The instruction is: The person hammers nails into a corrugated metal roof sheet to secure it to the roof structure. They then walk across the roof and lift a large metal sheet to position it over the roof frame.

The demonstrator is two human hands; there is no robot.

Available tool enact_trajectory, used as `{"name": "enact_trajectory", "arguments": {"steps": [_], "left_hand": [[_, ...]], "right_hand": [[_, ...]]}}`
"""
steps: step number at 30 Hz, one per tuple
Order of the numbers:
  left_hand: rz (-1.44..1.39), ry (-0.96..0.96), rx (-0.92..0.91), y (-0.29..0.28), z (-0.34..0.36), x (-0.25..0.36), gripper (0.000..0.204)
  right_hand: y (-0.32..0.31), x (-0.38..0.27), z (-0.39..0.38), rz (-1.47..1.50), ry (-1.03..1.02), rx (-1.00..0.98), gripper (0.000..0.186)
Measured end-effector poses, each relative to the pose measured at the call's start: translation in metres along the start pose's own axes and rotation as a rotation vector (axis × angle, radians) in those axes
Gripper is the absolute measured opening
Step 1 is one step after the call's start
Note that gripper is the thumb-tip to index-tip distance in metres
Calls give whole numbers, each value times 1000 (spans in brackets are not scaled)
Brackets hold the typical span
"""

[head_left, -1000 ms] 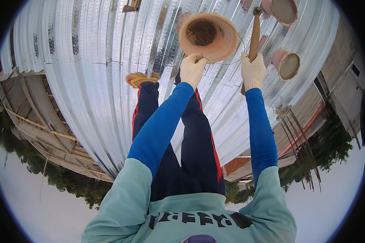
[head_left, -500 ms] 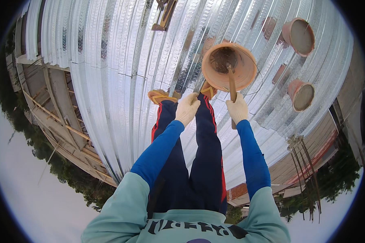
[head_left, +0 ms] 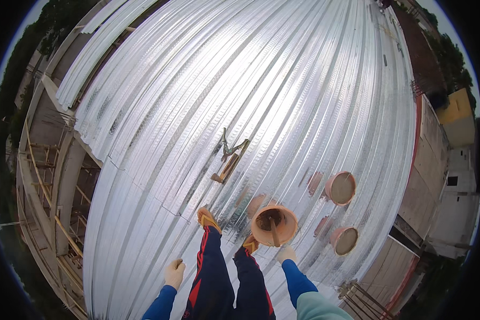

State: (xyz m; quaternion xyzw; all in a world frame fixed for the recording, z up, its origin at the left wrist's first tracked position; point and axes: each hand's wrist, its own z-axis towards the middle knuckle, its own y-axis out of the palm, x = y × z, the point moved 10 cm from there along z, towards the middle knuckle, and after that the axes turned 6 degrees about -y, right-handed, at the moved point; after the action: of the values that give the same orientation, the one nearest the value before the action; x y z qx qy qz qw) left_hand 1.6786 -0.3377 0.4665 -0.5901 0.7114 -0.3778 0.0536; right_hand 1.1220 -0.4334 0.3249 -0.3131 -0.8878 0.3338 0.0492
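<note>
Three buckets (head_left: 287, 225) | one wooden handle (head_left: 275, 233) | left hand (head_left: 174, 273), right hand (head_left: 287, 255): each grip unclear

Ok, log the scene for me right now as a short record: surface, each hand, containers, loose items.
Surface: ribbed metal sheeting
Left hand: gloved, over the sheeting, nothing visibly held
Right hand: gloved, close to the large orange bucket; contact unclear
In that bucket: wooden handle, leaning toward the near rim
Small buckets: upper bucket and lower bucket, right of the large one, both holding grey material
Loose items: pliers beside a long tan item
</note>
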Motion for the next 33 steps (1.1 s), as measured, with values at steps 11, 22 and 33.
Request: {"name": "enact_trajectory", "arguments": {"steps": [11,22,33], "left_hand": [[-77,-28,-102,-72,40,21,47],[-463,-191,92,-222,86,59,41],[87,-59,-85,-226,199,130,44]], "right_hand": [[-88,-120,-98,46,-121,-114,40],[-122,-308,-128,139,-338,-162,33],[-175,-380,-31,1,-115,-293,48]]}}
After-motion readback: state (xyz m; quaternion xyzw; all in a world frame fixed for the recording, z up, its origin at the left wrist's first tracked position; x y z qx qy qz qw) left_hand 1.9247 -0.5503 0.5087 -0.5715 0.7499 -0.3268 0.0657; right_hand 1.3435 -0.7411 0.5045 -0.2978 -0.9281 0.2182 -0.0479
